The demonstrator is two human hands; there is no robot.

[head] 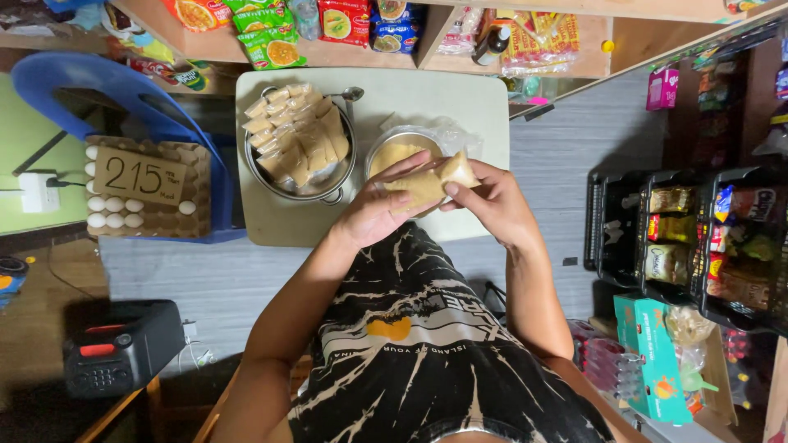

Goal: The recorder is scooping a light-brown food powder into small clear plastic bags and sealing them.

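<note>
Both hands hold a small clear plastic bag of tan powder (433, 180) above the near edge of a pale table (460, 98). My left hand (379, 209) cups the bag from below and the left. My right hand (486, 201) pinches its right end. Just behind the hands stands a metal bowl of the same tan powder (396, 152), lined with clear plastic. To its left a larger metal pot (297, 141) is piled with several filled small bags, and a spoon (351, 95) lies at its far rim.
An egg tray with a cardboard sign (141, 187) rests on a blue plastic chair at left. A black and red device (119, 344) sits lower left. Shelves of snack packets line the top; black baskets of packets (698, 238) stand at right, a teal box (657, 353) below.
</note>
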